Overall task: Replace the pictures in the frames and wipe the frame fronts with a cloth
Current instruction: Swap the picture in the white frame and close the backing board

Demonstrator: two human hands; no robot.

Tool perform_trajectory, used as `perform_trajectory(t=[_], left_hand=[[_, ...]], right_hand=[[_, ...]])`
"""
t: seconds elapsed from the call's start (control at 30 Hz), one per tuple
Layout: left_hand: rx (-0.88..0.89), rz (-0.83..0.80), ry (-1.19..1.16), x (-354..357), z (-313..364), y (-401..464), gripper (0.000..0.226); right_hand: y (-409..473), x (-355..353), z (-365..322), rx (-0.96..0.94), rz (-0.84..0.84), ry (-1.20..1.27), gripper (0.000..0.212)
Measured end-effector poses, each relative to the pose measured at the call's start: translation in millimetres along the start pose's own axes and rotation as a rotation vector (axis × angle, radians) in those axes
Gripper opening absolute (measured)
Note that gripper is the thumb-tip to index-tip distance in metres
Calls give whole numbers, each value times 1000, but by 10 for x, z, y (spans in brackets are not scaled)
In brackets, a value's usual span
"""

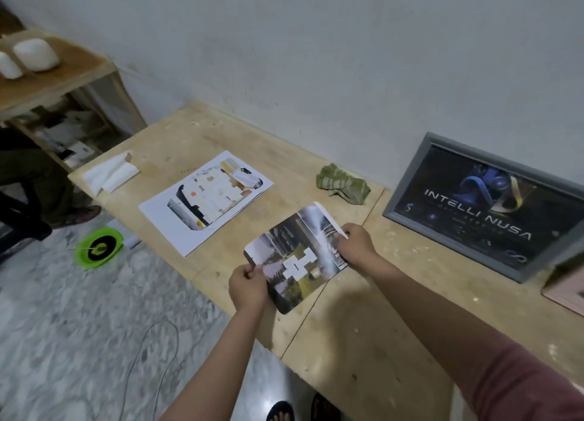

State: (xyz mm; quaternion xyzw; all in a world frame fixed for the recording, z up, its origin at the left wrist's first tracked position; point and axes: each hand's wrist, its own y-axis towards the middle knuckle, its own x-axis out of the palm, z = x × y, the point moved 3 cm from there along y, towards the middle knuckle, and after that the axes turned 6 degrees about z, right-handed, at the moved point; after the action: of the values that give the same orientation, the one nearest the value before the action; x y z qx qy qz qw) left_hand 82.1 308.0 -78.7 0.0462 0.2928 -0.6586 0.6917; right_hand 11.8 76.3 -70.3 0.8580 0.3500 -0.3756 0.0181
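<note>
Both hands are on a printed picture (297,259), held just above the front part of the plywood table (363,351). The left hand (248,286) pinches its near-left edge, thumb on top, and the right hand (355,243) grips the far-right edge with fingers curled round it (that corner curls up a bit). Further back on the table, to the left, lies a stack of white sheets with a print (205,199) on top, and a folded white cloth (110,172) sits at the far-left corner. A crumpled green cloth (343,183) lies near the wall. On the right, a grey frame (493,206) with a dark poster reading INTELLI NUSA leans against the wall
</note>
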Motion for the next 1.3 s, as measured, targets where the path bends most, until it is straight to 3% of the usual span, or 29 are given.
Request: perform_trajectory(t=[0.13,0.43,0.6,0.7,0.93,1.03,1.17,1.3], left_hand=[[-5,-165,-77,66,83,-146,8],[199,-597,41,366,108,-1093,30],[232,-678,94,674,-110,-1840,10],[323,-724,142,827,-179,-2221,16],[492,-697,273,1198,-393,-2868,17],[530,-634,317,1297,-476,-2980,16],[628,-610,360,1342,-502,-3050,16],[774,-641,422,1382,-503,-3075,18]], right_hand=[[-417,-397,122,75,177,177,12],[-1835,-1169,1063,284,576,433,12],[-2621,-1542,1795,453,769,364,20],[-2916,-1695,2133,504,834,317,21],[-3238,-2095,2760,477,832,231,29],[-3165,-2151,2992,427,771,161,18],[-3083,-2179,3155,370,734,84,28],[-3025,-2189,3239,393,663,32,14]])
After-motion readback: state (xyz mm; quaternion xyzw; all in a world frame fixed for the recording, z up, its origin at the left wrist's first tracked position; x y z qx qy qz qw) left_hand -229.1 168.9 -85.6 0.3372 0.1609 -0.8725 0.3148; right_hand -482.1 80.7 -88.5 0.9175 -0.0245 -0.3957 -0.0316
